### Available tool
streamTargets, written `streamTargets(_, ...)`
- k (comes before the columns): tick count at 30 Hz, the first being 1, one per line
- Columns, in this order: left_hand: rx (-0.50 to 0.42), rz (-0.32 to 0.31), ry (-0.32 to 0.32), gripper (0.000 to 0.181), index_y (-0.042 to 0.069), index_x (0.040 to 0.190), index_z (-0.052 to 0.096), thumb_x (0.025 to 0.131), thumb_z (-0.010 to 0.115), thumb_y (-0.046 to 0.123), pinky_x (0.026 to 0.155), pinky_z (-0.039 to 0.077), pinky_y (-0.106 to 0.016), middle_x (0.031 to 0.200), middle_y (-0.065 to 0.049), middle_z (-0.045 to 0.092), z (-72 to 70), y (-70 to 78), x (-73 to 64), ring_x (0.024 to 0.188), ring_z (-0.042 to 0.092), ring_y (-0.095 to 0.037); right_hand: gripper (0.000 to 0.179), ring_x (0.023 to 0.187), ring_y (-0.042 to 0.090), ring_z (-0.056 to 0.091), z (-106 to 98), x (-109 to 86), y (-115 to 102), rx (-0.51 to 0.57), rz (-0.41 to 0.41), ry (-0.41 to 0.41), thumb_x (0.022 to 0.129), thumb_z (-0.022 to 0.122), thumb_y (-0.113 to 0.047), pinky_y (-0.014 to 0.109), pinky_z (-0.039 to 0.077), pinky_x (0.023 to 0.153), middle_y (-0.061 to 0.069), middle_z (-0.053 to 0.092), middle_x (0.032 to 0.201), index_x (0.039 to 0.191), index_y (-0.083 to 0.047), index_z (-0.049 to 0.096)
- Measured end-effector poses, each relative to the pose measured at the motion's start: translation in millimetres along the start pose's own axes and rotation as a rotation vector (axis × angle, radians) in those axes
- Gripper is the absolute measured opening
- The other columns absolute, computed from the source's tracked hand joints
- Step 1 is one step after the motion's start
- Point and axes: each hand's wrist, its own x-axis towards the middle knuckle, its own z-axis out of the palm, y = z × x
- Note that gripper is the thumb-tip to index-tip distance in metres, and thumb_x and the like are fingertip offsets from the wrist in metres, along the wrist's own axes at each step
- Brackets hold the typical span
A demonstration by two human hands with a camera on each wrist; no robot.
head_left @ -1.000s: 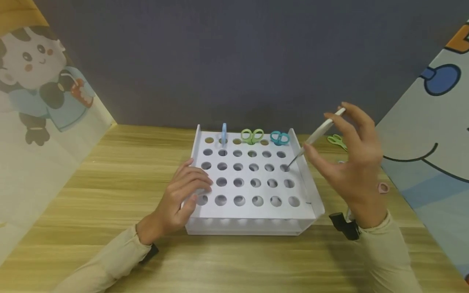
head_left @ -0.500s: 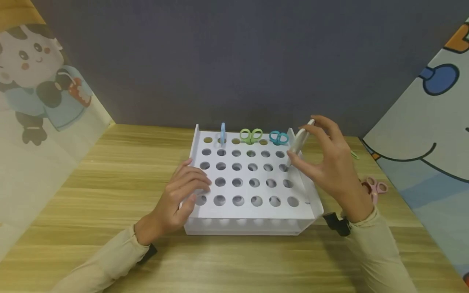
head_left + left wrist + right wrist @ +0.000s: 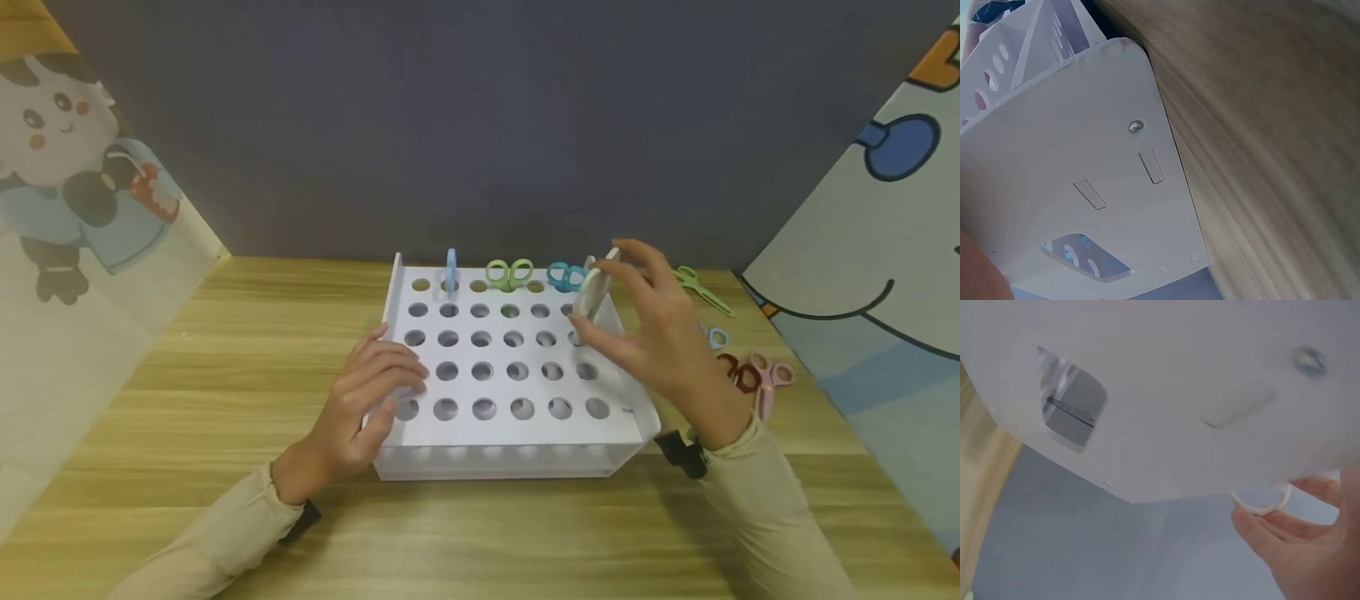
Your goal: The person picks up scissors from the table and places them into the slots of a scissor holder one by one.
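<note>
My right hand point(image 3: 660, 333) pinches white-handled scissors point(image 3: 594, 292) by the finger loops, between thumb and fingertips. They stand steeply tilted over the right-hand column of holes in a white rack point(image 3: 502, 429), their lower part hidden by the thumb and rack. In the right wrist view one white loop point(image 3: 1261, 510) shows in the fingers, and a thin dark strip point(image 3: 1071, 412) is visible through the side panel's opening. My left hand point(image 3: 367, 408) rests relaxed on the rack's left edge. Blue scissors point(image 3: 451, 271), green scissors point(image 3: 509, 275) and teal scissors point(image 3: 564, 277) stand in the back row.
Right of the rack lie light green scissors point(image 3: 701, 290), blue scissors point(image 3: 716, 336), dark red scissors point(image 3: 741, 375) and pink scissors point(image 3: 768, 382), partly behind my right arm. A dark panel point(image 3: 480, 125) stands behind the wooden table point(image 3: 480, 542).
My right hand has moved left and slightly down with the white scissors, which now stand steeper and lower at the rack's right column. My left hand has stayed on the rack.
</note>
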Motion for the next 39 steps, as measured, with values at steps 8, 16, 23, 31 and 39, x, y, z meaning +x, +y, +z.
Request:
streamTargets(8,-0.006,-0.003,-0.003,0.035,0.002,0.088,0.066,0.094,0.035,0.018,0.112,0.026,-0.061,0.095,-0.012,0.068,0.6,0.6,0.7,0.097,0.059,-0.031,0.061,0.121,0.038,0.054,2,-1.0,0,-0.040,0.020,-0.060,0.077,0.084,-0.020,0.057,0.054,0.088,0.020,0.043,0.146,0.131,-0.007,0.058)
streamTargets(16,-0.004,0.000,0.000,0.035,0.002,0.088,0.066,0.093,0.036,0.017,0.112,0.026,-0.062,0.095,-0.013,0.068,-0.4,0.9,-0.5,0.097,0.059,-0.032,0.062,0.130,0.035,0.047,-8,3.6,3,-0.010,-0.020,-0.022,0.077,0.085,-0.018,0.055,0.045,0.101,0.019,0.046,0.143,0.131,-0.005,0.057)
streamTargets(23,-0.004,0.009,0.003,0.035,0.001,0.088,0.066,0.094,0.035,0.017,0.112,0.026,-0.062,0.095,-0.013,0.067,-0.6,0.9,-0.3,0.097,0.059,-0.032,0.048,0.127,0.036,0.050,-24,4.9,23,-0.027,-0.019,0.097,0.087,0.076,-0.031,0.054,0.044,0.094,0.019,0.053,0.136,0.124,-0.003,0.064)
streamTargets(31,-0.003,0.003,0.000,0.034,0.001,0.088,0.066,0.092,0.036,0.016,0.112,0.026,-0.061,0.095,-0.013,0.068,-0.8,0.5,-1.1,0.097,0.059,-0.032,0.042,0.112,0.039,0.056,-34,0.2,55,-0.073,0.081,0.123,0.087,0.076,-0.018,0.052,0.046,0.087,0.020,0.058,0.131,0.123,0.000,0.065)
streamTargets(39,-0.006,0.005,0.005,0.034,0.001,0.088,0.067,0.091,0.036,0.015,0.112,0.026,-0.061,0.095,-0.013,0.068,-0.5,0.6,-0.5,0.097,0.059,-0.031,0.043,0.100,0.046,0.057,-29,-13.8,93,-0.096,0.278,-0.005,0.095,0.066,-0.022,0.060,0.047,0.081,0.031,0.054,0.129,0.127,0.006,0.059)
